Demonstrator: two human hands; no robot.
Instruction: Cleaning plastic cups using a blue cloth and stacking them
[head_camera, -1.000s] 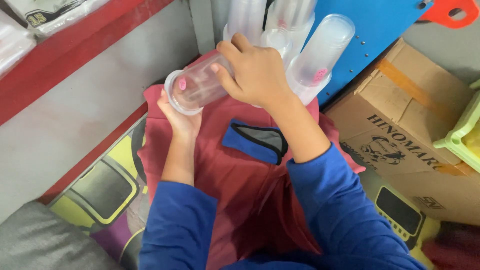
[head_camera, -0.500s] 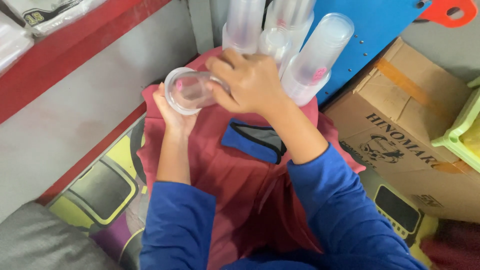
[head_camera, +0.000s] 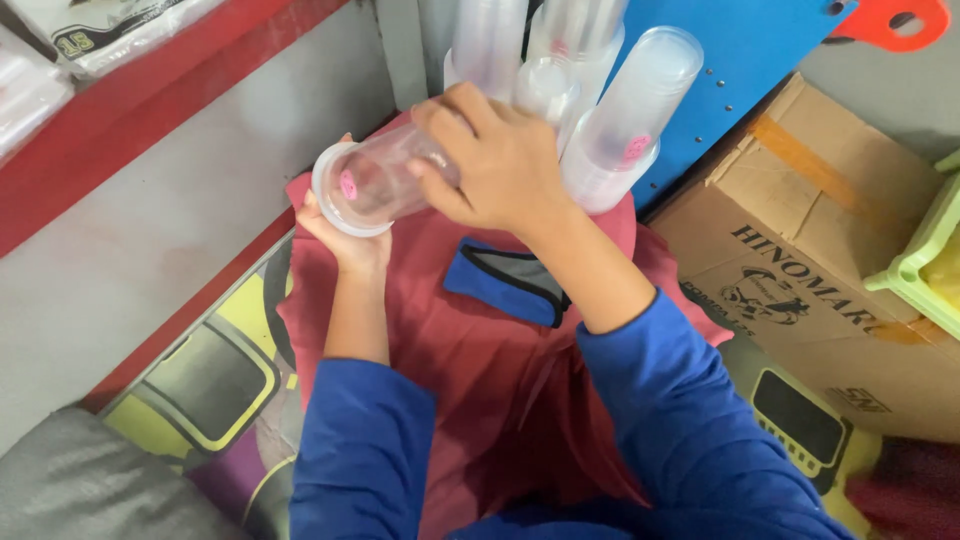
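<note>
Both hands grip one clear plastic cup (head_camera: 375, 185): left hand (head_camera: 345, 240) beneath, right hand (head_camera: 500, 160) on top, above a red cloth (head_camera: 470, 350).

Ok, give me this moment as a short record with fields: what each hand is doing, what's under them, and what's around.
left hand: under the clear plastic cup, cradling it near its open rim
right hand: gripping the same cup from above
cup pose: lying on its side, mouth toward the camera, small pink mark inside
behind: stacks of clear cups leaning against a blue board
underneath: red cloth with a blue and grey patch
right side: cardboard box, green crate
sleeves: blue
</note>
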